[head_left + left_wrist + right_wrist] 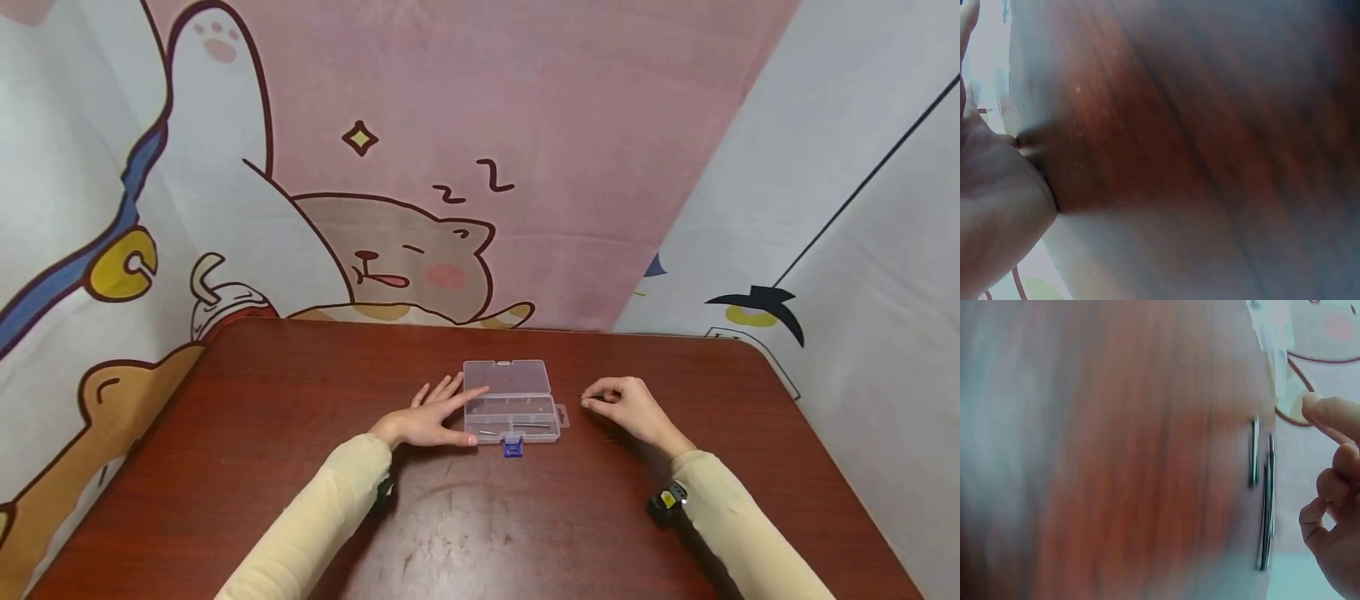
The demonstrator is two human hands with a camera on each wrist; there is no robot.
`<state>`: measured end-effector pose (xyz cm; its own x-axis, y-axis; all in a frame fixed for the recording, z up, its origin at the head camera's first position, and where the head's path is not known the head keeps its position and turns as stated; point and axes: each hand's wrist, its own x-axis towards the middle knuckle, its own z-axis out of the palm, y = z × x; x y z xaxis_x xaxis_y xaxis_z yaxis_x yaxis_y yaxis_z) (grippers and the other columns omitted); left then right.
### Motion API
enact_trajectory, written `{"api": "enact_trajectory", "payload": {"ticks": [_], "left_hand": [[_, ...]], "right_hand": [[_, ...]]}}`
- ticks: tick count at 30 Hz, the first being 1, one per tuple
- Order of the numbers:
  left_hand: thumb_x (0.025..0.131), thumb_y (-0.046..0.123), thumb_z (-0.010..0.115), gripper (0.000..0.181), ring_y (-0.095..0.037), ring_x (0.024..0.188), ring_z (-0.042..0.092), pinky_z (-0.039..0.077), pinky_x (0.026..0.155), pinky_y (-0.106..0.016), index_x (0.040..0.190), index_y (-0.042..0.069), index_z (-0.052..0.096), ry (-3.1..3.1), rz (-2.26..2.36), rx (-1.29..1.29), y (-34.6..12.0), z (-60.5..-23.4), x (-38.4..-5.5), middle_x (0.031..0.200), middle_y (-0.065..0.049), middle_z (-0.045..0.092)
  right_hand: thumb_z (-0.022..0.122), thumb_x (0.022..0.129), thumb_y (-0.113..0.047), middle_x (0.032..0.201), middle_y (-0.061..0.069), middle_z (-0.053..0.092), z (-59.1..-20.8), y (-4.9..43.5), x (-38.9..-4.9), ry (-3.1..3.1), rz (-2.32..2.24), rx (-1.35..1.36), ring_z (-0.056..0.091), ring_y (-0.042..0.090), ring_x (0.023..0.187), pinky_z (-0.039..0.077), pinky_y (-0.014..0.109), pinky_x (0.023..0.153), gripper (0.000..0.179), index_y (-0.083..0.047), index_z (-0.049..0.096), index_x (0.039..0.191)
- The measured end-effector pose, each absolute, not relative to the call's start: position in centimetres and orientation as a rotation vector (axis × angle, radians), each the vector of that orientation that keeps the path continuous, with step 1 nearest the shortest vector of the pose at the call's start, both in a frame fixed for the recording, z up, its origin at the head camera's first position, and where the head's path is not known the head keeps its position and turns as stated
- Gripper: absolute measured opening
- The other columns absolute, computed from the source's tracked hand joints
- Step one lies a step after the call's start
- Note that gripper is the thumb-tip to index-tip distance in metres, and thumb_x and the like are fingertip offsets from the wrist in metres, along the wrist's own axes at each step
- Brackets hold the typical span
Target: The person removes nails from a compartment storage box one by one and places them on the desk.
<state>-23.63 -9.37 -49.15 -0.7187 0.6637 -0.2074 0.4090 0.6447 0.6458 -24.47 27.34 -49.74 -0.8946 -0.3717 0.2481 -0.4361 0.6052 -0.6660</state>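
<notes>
Head exposure: bright and even; the wall cloth (570, 125) beyond both hands is pale and crisp.
Table glare: whitish patch on the table (450, 542), nearer the wearer than the left hand (426, 422) and the right hand (630, 407).
Forearm shadows: soft-edged, along the inner side of each sleeve (322, 508), behind the hands.
Box highlights: pale rim lines on the clear box (506, 379), beside the left hand.
Left wrist view: table blurred right of the hand; hand dim against a near-white background.
Right wrist view: table smeared left of the hand; metal rods (1264, 525) nearer it clearer, glinting; table edge bowed.
</notes>
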Motion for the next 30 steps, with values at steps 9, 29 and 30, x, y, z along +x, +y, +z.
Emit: {"api": "enact_trajectory", "payload": {"ticks": [9,29,30], "left_hand": [[0.09,0.048,0.064,0.08,-0.032,0.145,-0.009,-0.009,0.109,-0.058,0.155,0.032,0.02,2.428,0.8,0.838,-9.3,-49.2,-23.7,0.161,-0.011,-0.006],[0.089,0.047,0.065,0.081,-0.033,0.145,-0.008,-0.008,0.109,-0.058,0.155,0.031,0.021,2.431,0.808,0.834,-9.3,-49.1,-23.7,0.161,-0.013,-0.005],[0.089,0.047,0.065,0.08,-0.032,0.145,-0.008,-0.008,0.109,-0.058,0.155,0.032,0.021,2.431,0.804,0.832,-9.3,-49.0,-23.7,0.161,-0.012,-0.005]], "right_hand": [[0.076,0.083,-0.008,0.057,-0.013,0.038,-49.5,24.9,-23.8,-2.753,1.216,0.758,0.032,0.004,0.054,0.028,0.022,0.05,0.009,-0.017,0.074,0.081],[0.078,0.079,-0.004,0.067,-0.016,0.051,-49.7,21.9,-22.9,-2.668,1.153,1.06,0.036,0.0,0.058,0.031,0.019,0.052,0.008,-0.011,0.076,0.082],[0.078,0.079,-0.004,0.066,-0.016,0.051,-49.7,21.9,-22.9,-2.672,1.121,1.071,0.037,-0.001,0.058,0.032,0.018,0.052,0.007,-0.01,0.077,0.082]]}}
